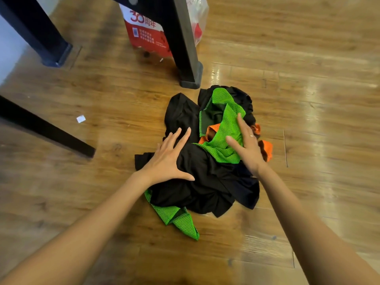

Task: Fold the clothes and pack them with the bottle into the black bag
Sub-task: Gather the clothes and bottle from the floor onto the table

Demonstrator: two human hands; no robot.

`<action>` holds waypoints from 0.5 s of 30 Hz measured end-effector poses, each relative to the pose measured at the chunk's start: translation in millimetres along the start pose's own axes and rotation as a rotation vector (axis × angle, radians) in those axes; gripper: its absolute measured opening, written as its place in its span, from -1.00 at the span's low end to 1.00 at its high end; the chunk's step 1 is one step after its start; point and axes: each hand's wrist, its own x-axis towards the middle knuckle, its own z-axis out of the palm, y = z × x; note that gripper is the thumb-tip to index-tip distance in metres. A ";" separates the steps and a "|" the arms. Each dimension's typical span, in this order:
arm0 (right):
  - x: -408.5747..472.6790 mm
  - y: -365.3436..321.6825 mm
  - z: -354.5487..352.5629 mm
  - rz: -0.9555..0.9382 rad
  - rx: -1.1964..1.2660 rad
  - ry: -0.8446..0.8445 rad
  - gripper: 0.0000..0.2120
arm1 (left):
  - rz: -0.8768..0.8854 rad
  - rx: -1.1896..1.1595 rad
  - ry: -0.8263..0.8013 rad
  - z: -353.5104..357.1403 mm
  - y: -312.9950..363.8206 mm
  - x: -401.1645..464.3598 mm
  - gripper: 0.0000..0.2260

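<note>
A heap of clothes is lying crumpled on the wooden floor, just in front of a dark table leg. Black fabric is making up most of the heap, with a green mesh garment draped across its upper right part and another green mesh piece poking out from under the black cloth at the near edge. Bits of an orange mesh garment are showing on the right side, partly under the green one. The left hand is resting flat on the black fabric at the left of the heap, fingers straight and spread, thumb stretched out toward the middle, gripping nothing. The right hand is lying over the green mesh on the right side, fingers extended and pointing away from the person, also holding nothing; a ring is showing on one finger. So the clothes are sitting directly under both open palms rather than inside any grasp, the bulk of the heap lying between the two hands. Behind the table leg a red and white plastic bag is standing on the floor. A small scrap of white paper is lying on the floor well to the left, near another dark leg.
</note>
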 end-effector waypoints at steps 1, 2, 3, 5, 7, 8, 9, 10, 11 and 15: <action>1.1 -6.5 4.1 -0.019 0.007 -0.025 -0.23 | 0.001 -0.014 -0.001 1.1 0.8 1.1 0.13; 0.4 -12.0 8.1 -0.035 -0.018 -0.061 -0.20 | 0.005 -0.030 -0.003 1.8 1.6 1.8 0.14; -1.7 -15.6 12.4 -0.052 -0.069 -0.105 -0.16 | 0.011 -0.043 -0.007 2.6 2.1 2.2 0.15; -9.6 -19.2 21.8 -0.100 -0.178 -0.175 -0.08 | 0.028 -0.044 -0.003 3.9 2.3 2.9 0.18; -18.0 -21.1 29.6 -0.135 -0.197 -0.222 0.02 | 0.042 -0.039 0.002 4.1 1.6 3.1 0.20; -21.2 -21.5 33.6 -0.145 -0.191 -0.242 0.07 | 0.049 -0.040 0.007 4.0 1.2 2.5 0.20; -23.9 -22.4 37.1 -0.154 -0.186 -0.260 0.12 | 0.057 -0.046 0.017 4.1 1.0 1.7 0.21; -26.5 -24.3 40.0 -0.161 -0.182 -0.274 0.16 | 0.061 -0.062 0.029 4.3 1.6 0.8 0.21; -28.5 -26.4 42.5 -0.170 -0.171 -0.282 0.18 | 0.062 -0.089 0.042 4.8 3.0 -0.1 0.20; -32.6 -32.0 45.8 -0.194 -0.098 -0.294 0.19 | 0.065 -0.214 0.097 8.3 11.1 0.8 0.13</action>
